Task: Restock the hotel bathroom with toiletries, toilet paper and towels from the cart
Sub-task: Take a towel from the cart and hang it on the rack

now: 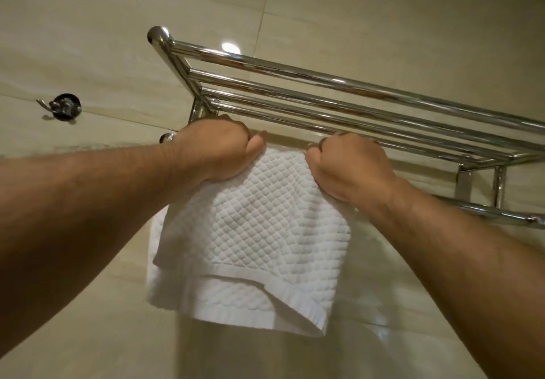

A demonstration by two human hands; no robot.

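A white waffle-textured towel hangs folded over the lower bar of a chrome towel rack on the wall. My left hand grips the towel's upper left edge with curled fingers, thumb on the front. My right hand grips its upper right edge the same way. Both hands sit just under the rack's shelf bars. The lower bar shows only to the right of the towel; the part under the towel is hidden.
A chrome wall hook is mounted at the left. Beige tiled wall fills the background. The rack's shelf of several parallel bars runs off to the right edge, with nothing lying on it.
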